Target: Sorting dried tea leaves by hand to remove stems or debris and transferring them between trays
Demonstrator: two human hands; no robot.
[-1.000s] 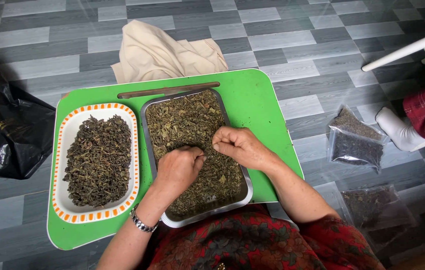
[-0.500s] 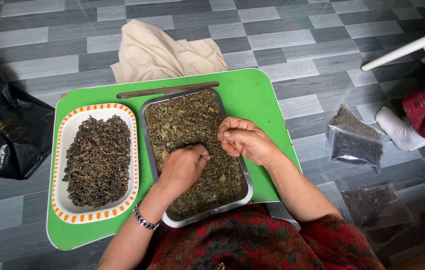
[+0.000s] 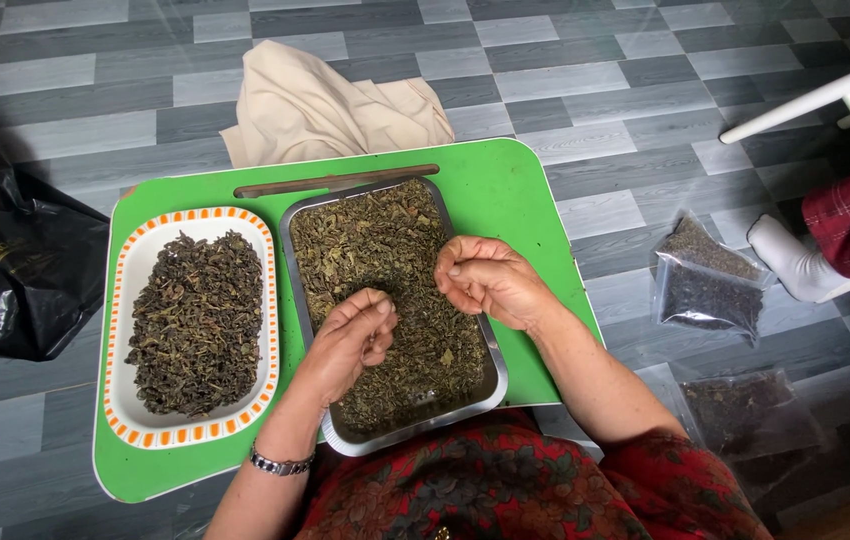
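A metal tray [image 3: 493,388] full of dried green-brown leaves [image 3: 365,245] sits on a green table [image 3: 515,190]. My left hand [image 3: 350,335] hovers over the tray's near half with fingers curled and pinched together, apparently on a few leaves. My right hand [image 3: 485,280] is lifted at the tray's right edge, fingers bent inward; whether it holds leaves I cannot tell. A white dish with an orange-dashed rim [image 3: 117,330] lies to the left, heaped with darker dried leaves [image 3: 195,320].
A brown stick [image 3: 335,180] lies behind the tray. A beige cloth [image 3: 325,105] and a black plastic bag [image 3: 15,260] rest on the grey tiled floor. Two clear bags of leaves [image 3: 705,280] lie right. Another person's white-socked foot [image 3: 785,260] is near them.
My right hand has drawn back from the middle of the tray to its right edge and lifted. My left hand has closed its fingers and risen slightly off the leaves.
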